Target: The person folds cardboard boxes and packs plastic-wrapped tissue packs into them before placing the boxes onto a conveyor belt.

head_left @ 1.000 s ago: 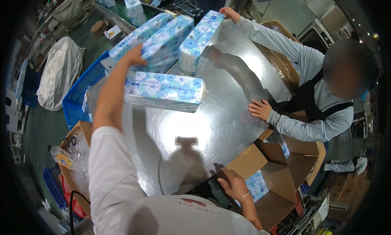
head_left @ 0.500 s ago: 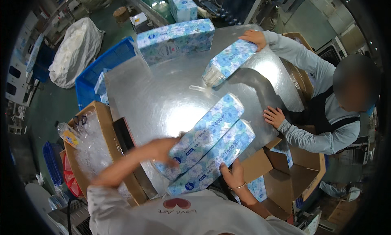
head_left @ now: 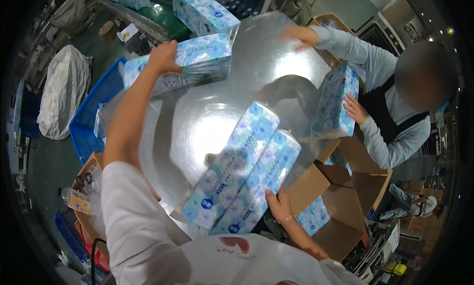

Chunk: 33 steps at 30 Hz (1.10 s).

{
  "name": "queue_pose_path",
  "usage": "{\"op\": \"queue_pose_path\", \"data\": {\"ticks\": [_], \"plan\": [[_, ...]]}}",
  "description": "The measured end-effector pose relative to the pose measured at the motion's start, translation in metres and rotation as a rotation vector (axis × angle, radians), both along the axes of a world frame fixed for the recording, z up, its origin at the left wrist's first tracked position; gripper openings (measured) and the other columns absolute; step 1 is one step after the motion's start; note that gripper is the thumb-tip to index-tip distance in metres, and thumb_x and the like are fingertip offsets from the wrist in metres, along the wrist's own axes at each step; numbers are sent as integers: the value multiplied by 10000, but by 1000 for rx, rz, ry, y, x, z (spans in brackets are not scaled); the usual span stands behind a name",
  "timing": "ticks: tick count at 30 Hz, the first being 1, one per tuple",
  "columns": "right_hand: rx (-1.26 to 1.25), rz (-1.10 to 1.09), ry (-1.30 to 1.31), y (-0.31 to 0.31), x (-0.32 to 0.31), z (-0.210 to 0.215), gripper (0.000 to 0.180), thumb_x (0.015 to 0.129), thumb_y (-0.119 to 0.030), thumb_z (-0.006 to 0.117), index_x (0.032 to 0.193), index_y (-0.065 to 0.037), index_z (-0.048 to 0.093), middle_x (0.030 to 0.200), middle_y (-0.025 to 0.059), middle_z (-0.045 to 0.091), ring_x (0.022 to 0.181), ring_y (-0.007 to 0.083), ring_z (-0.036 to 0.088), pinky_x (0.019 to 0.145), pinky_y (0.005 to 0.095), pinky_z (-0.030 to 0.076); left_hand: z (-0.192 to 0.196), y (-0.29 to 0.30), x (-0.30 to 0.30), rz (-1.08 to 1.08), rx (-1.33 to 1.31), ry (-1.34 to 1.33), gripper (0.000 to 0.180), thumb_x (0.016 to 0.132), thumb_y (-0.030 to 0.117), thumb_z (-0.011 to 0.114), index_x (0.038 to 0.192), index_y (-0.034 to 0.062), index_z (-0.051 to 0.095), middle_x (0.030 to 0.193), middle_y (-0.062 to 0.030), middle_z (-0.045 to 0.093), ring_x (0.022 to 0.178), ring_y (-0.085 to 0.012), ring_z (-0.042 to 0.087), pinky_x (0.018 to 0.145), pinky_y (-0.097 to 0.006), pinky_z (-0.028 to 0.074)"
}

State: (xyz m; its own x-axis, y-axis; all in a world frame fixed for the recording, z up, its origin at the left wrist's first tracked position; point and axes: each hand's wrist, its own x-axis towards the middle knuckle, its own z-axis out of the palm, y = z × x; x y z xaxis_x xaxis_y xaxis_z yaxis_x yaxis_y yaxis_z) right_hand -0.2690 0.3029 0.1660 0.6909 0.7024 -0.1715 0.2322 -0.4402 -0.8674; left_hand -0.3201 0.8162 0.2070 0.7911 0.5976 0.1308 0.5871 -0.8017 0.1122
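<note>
My left hand [head_left: 163, 56] reaches out over the shiny round metal table [head_left: 197, 132] and grips the end of a long blue-and-white flowered tissue pack [head_left: 197, 62] at the far left. My right hand [head_left: 279, 206] rests against the near end of two more such packs [head_left: 242, 176] lying side by side at the table's near edge. Across the table a person in a grey top holds another pack [head_left: 335, 101] upright with one hand [head_left: 356, 108] and stretches the other hand [head_left: 296, 34] over the table.
An open cardboard box [head_left: 340, 206] holding a tissue pack stands right of me. More packs [head_left: 202, 11] lie on a conveyor at the back. A blue crate [head_left: 91, 122], a white sack [head_left: 61, 90] and a box of plastic wrap [head_left: 86, 196] are at the left.
My left hand left the two near packs and reached out to the far pack. My right hand stayed at the near packs. The other person stood a pack up at the table's right edge.
</note>
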Motion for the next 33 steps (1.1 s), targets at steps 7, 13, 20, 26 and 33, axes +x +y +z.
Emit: {"op": "queue_pose_path", "data": {"ticks": [7, 13, 20, 26, 33], "plan": [[-182, 70, -27, 17, 23, 1, 401, 821, -306, 541, 984, 60, 534, 683, 82, 568, 614, 183, 538, 578, 329, 440, 11, -227, -116, 251, -764, -171, 680, 527, 358, 752, 1006, -41, 481, 916, -228, 576, 822, -301, 583, 754, -335, 454], [-93, 155, 449, 63, 94, 7, 514, 829, -356, 504, 1161, 36, 488, 1013, 152, 592, 888, 197, 571, 805, 284, 434, -81, -228, -120, 292, -1576, -852, 580, 796, 420, 562, 1120, -45, 445, 1098, -181, 513, 951, -205, 521, 816, -311, 423], [247, 60, 1126, 67, 101, -3, 729, 730, -422, 620, 1256, 19, 373, 1165, 170, 497, 1007, 246, 522, 866, 328, 422, -95, -248, -83, 201, -2010, -1124, 569, 810, 403, 532, 1150, -45, 441, 1166, -155, 487, 1009, -225, 506, 844, -328, 410], [569, 72, 923, 51, 105, 54, 854, 611, -324, 734, 1289, -5, 323, 1179, 139, 484, 1047, 240, 492, 880, 337, 413, -99, -227, -99, 118, -1917, -956, 527, 791, 359, 566, 1135, -28, 468, 1143, -156, 507, 992, -249, 520, 841, -335, 414], [185, 240, 149, -61, 114, 235, 956, 546, -269, 771, 1322, -3, 278, 1289, 157, 371, 1168, 259, 375, 965, 337, 304, -71, -291, -128, -267, -1393, -433, 483, 769, 308, 604, 1118, -8, 500, 1117, -156, 531, 972, -277, 537, 837, -344, 418]]}}
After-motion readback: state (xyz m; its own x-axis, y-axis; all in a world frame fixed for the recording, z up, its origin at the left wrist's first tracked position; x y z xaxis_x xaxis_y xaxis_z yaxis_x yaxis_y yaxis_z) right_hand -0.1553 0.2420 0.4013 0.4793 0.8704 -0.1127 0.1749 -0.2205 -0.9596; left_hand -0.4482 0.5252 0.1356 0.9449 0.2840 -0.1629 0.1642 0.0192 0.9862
